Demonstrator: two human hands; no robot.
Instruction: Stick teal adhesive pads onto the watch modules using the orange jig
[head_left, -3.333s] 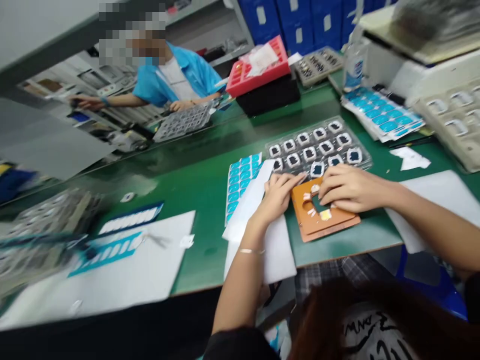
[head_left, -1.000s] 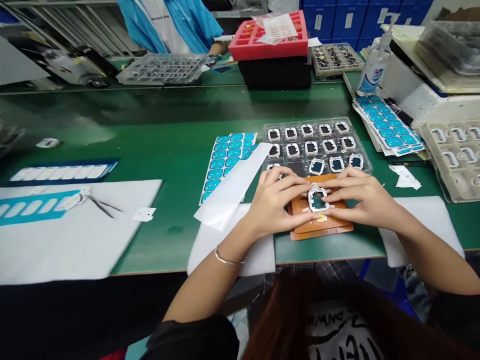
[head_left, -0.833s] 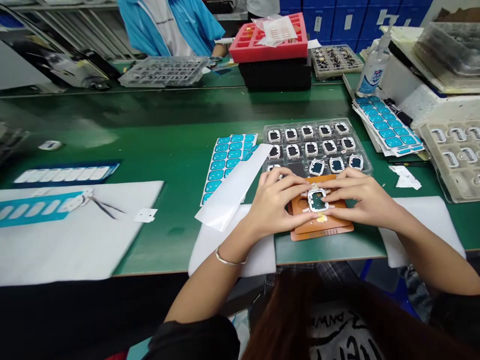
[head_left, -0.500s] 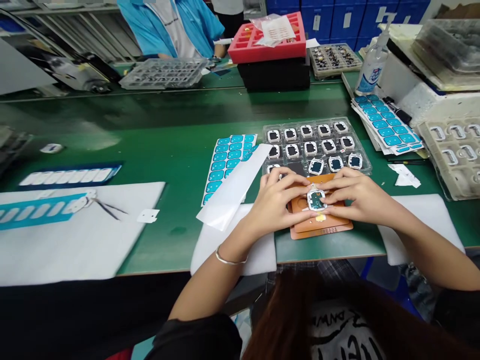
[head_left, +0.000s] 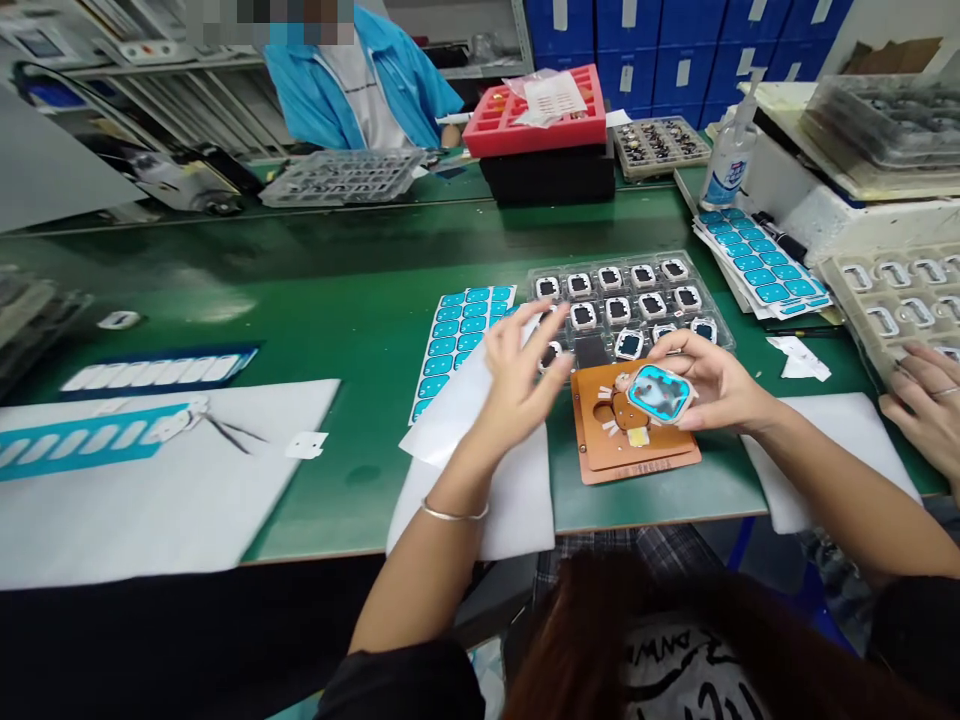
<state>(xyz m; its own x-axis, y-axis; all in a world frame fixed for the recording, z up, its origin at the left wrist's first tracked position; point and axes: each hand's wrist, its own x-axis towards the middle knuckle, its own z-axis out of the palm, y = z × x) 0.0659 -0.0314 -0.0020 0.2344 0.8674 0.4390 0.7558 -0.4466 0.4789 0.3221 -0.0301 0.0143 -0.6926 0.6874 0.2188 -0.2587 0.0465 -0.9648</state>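
Observation:
My right hand [head_left: 716, 385] grips a small rounded-square watch case [head_left: 660, 393], its face ringed in bright blue and turned up toward me. Below it lies an orange fixture plate [head_left: 641, 460] with a round cut-out and a small yellow patch. My left hand [head_left: 521, 380] is raised to the left of the plate, fingers apart and nothing in them. Under and beside that hand are a white backing sheet [head_left: 439, 430] and a sheet of blue rounded stickers [head_left: 442, 345]. Just beyond both hands, a clear tray [head_left: 634, 285] carries several white-framed cases with dark centres.
White foam sheets [head_left: 472, 525] lie along the front edge. Tweezers [head_left: 232, 430] rest on foam at left. A sanitizer bottle [head_left: 727, 165] and a sticker stack [head_left: 757, 260] stand right. Another person's hand [head_left: 926, 400] is at the beige tray [head_left: 847, 270]; someone in blue [head_left: 360, 80] sits opposite.
Both hands held the case over the plate before; my left hand has let go and moved left. The case is turned over, blue side up. Another person's hand has appeared at right.

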